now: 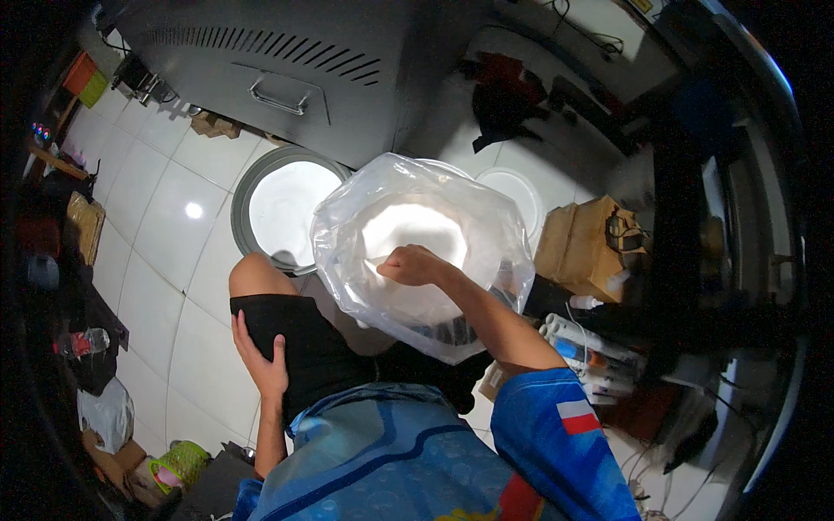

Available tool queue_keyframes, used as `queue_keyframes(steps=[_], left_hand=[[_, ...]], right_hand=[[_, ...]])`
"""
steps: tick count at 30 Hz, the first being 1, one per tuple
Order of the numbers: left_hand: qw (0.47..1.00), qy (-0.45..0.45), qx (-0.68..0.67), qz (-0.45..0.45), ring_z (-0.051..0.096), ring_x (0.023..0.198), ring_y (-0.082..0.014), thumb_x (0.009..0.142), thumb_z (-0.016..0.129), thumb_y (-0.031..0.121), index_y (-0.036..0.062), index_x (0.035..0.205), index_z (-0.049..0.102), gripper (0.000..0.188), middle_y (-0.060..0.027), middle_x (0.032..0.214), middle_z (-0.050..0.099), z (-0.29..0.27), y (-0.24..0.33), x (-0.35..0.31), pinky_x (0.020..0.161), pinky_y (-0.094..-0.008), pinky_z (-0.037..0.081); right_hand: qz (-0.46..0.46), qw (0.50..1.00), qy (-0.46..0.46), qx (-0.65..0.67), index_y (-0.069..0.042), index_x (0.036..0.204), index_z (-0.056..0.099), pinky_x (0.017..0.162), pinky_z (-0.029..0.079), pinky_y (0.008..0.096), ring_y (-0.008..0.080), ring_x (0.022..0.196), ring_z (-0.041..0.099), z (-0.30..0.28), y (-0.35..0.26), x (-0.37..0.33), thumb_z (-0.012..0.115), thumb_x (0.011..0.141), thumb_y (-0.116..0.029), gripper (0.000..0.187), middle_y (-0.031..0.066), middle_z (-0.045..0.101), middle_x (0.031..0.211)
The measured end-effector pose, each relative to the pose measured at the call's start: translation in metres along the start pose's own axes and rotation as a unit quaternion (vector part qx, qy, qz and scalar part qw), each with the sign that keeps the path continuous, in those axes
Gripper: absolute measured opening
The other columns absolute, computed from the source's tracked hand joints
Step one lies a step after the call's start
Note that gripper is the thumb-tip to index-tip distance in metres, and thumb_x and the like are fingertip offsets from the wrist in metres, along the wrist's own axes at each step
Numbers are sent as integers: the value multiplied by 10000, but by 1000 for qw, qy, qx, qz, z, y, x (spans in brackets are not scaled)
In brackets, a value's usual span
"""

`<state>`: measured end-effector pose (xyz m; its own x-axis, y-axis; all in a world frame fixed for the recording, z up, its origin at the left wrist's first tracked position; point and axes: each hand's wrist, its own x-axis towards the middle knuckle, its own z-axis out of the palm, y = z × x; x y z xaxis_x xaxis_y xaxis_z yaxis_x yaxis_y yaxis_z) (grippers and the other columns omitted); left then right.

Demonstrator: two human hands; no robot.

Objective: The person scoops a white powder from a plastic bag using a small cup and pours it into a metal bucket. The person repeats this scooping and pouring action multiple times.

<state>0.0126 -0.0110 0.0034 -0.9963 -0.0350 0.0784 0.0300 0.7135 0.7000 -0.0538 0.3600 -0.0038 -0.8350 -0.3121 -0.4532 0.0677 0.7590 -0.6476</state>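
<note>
My right hand (410, 265) is closed in a fist over the mouth of a large clear plastic bag (347, 195). The bag lines a round container, and its loose edge flares out all round. Inside lies a white, powder-like material (413, 230), brightly lit in the middle. Whatever the fist may hold is hidden or too pale to make out. My left hand (265, 360) rests against my left thigh, on the black shorts (326, 334), fingers stretched out and holding nothing.
Left of the bag stands a grey-rimmed tub (243, 208) with white contents. A round white lid-like disc (512, 195) lies to the right, near a cardboard box (578, 243) and several white rolls (591, 347). A grey metal cabinet (261, 52) stands ahead.
</note>
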Motion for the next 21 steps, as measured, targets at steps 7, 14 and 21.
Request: queue_keyframes(steps=[7,14,21], left_hand=[[1000,-4,-7,-4,266,1458,-395,882,694,276,52,1522,318,775,-219,1581,266,-1,1,-1,1201,-477,195],[1000,-9,0,-4,256,1465,-386,905,677,289,66,1532,301,764,-213,1582,268,-2,0,0,1207,-471,183],[1000,0,-8,-10,274,1452,-404,872,699,245,61,1520,326,771,-221,1582,264,0,2,1,1199,-478,200]], right_hand=[[1,987,150,-55,-22,671,655,697,508,511,368,695,657,-26,28,3,583,871,-282,336,201,683,753],[63,904,158,-393,-69,732,718,740,544,454,324,787,707,-14,60,15,609,809,-232,211,158,727,806],[66,981,-19,-181,-42,724,704,799,530,502,414,764,679,3,45,-2,524,843,-328,359,220,689,758]])
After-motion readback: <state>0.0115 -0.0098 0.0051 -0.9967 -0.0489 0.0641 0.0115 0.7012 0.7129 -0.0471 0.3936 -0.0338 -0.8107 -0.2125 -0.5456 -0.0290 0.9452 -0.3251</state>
